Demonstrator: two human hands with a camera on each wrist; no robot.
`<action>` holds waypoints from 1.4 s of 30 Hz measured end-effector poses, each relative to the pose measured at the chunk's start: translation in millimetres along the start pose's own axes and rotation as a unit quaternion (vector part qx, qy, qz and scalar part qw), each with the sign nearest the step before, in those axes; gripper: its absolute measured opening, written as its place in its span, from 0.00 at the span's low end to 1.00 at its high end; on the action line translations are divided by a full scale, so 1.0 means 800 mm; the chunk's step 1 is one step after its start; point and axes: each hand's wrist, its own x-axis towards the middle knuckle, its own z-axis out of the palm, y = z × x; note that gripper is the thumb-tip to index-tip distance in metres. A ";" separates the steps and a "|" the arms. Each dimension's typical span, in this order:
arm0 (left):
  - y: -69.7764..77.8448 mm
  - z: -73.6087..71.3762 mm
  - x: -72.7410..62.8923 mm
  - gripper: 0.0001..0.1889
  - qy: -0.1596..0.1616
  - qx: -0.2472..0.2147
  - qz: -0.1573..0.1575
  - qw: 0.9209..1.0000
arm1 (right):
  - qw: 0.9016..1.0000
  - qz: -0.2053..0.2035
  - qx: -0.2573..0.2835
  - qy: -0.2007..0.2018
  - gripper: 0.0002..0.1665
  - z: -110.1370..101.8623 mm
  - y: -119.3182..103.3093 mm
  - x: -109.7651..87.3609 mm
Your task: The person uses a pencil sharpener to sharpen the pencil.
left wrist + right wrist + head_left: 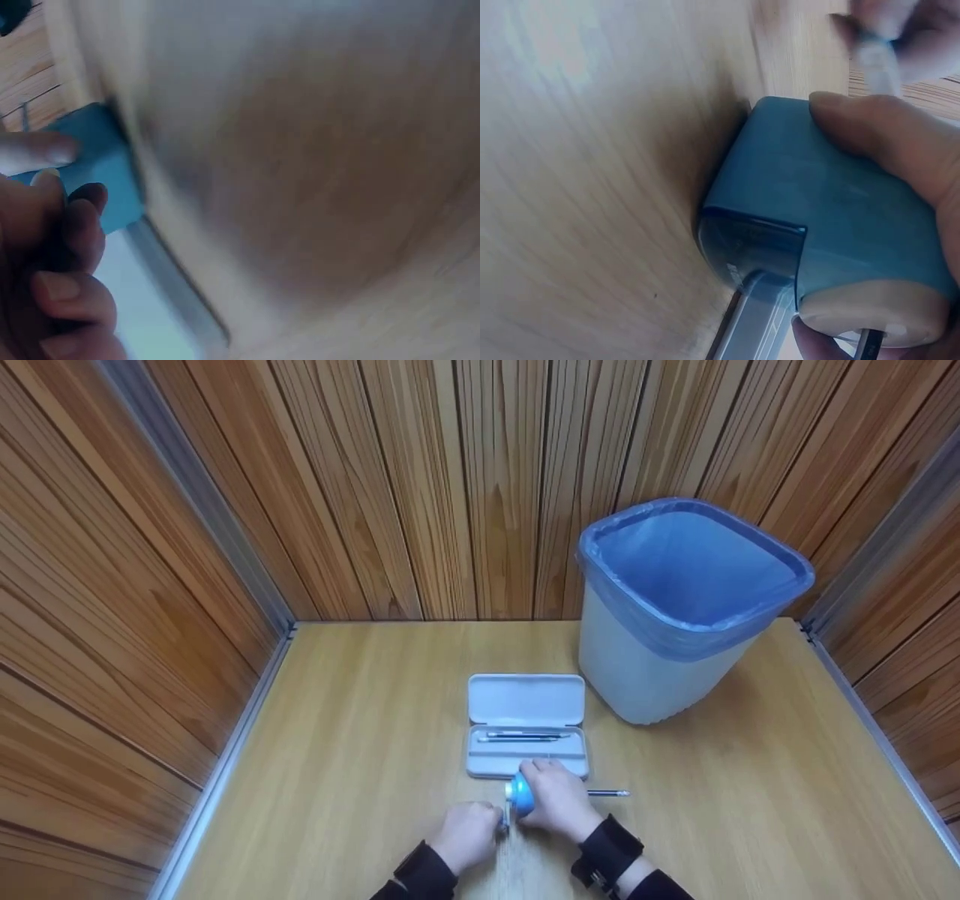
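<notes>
A blue crank pencil sharpener (520, 795) stands on the tabletop just in front of an open pencil case. My right hand (559, 800) holds its body from above, the thumb along one side in the right wrist view. A dark pencil (611, 793) sticks out of the sharpener's round front (874, 307), its far end pointing right. On the opposite side, my left hand (469, 832) grips the crank handle (880, 66) with curled fingers. In the left wrist view, those fingers partly cover the sharpener (109, 169). The pencil's tip is hidden inside.
Behind the hands lies the pencil case (526, 699), lid folded back, with several pencils (525, 736) in its upper compartment. A white bin (630, 675) lined with a blue bag stands at the back right. Wood-panelled walls (502, 495) border the table (360, 720) at the back and sides.
</notes>
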 end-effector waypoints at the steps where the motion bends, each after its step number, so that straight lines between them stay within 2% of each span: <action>1: -0.002 0.003 0.003 0.06 -0.008 0.002 -0.007 1.000 | 1.000 0.000 0.000 -0.002 0.39 0.001 0.000 0.000; 4: -0.008 0.008 0.016 0.05 -0.031 0.012 -0.027 0.999 | 1.000 0.000 0.004 -0.007 0.39 0.002 -0.002 0.000; 7: -0.014 0.009 0.031 0.03 -0.045 0.035 -0.032 0.998 | 1.000 -0.002 0.009 -0.008 0.39 0.004 -0.003 -0.001; 11: -0.020 0.008 0.046 0.04 -0.029 0.093 -0.028 0.995 | 1.000 0.000 0.015 -0.013 0.38 0.005 -0.003 -0.001; 13: -0.023 0.005 0.052 0.05 -0.009 0.111 -0.028 0.993 | 1.000 0.004 0.020 -0.020 0.38 0.005 -0.004 -0.001; 15: -0.025 -0.001 0.058 0.05 0.000 0.110 -0.037 0.993 | 0.999 0.006 0.023 -0.026 0.38 0.005 -0.005 0.000; 19: -0.026 -0.016 0.063 0.04 0.048 0.101 -0.037 0.993 | 1.000 0.000 0.016 -0.018 0.38 0.005 -0.007 -0.002; 25: -0.020 -0.033 0.054 0.02 0.100 0.114 -0.018 0.988 | 1.000 0.007 0.012 -0.024 0.39 0.003 -0.008 -0.002; 30: -0.011 -0.043 0.040 0.03 0.147 0.134 0.012 0.980 | 0.999 0.011 0.020 -0.025 0.38 0.001 -0.006 -0.001; 36: -0.001 -0.050 0.023 0.05 0.157 0.108 0.038 0.981 | 1.000 0.006 0.016 -0.003 0.35 0.000 -0.002 0.000; 40: 0.004 -0.047 0.013 0.05 0.172 0.108 0.052 0.978 | 1.000 0.014 0.015 -0.007 0.35 -0.002 -0.002 0.001; 42: 0.006 -0.045 0.008 0.04 0.171 0.102 0.053 0.979 | 1.000 0.015 0.015 -0.008 0.35 -0.002 -0.002 0.001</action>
